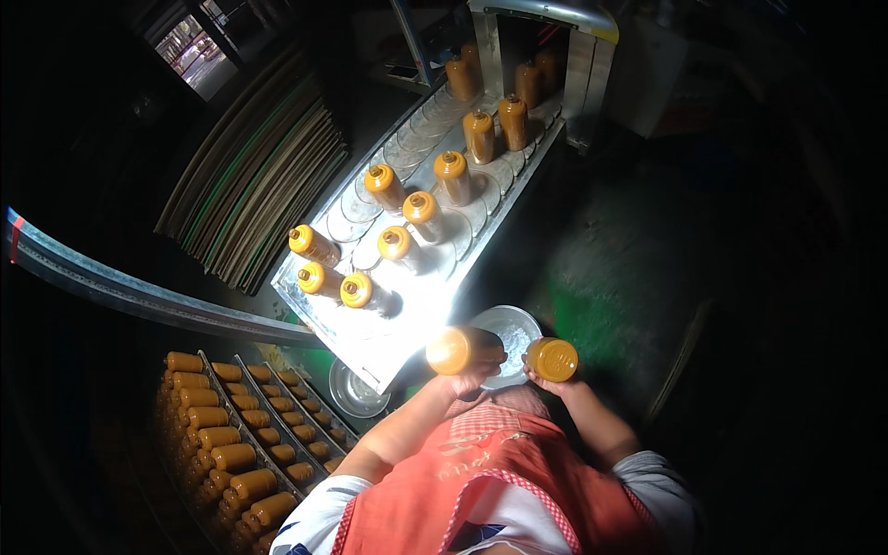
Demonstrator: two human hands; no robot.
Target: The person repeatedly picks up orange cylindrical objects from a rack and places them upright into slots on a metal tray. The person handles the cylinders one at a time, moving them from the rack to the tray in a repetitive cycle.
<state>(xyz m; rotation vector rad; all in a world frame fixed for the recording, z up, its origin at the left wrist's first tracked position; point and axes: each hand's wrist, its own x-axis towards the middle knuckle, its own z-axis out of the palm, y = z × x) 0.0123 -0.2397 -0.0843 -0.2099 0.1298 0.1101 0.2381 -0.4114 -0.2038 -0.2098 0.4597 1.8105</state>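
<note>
In front of my apron are both hands, each holding an orange-brown glazed bottle over or beside a pale round basin point(524, 321) with whitish contents. My left hand point(470, 379) is closed round the first bottle point(450, 351), its broad end brightly lit and turned to the left. Fingers of my right hand point(544, 380) wrap the second bottle point(557, 359), whose round flat end faces up. The necks of both bottles are mostly hidden. Beyond them, several similar bottles point(422, 215) stand upright on a long conveyor point(347, 222) of overlapping round plates.
A metal-framed opening point(585, 69) spans the conveyor's far end. At lower left, a rack point(248, 407) carries rows of bottles lying down. Another metal basin point(356, 393) sits under the conveyor's near corner. Stacked boards point(259, 166) and a curved-looking metal rail point(139, 294) are on the left.
</note>
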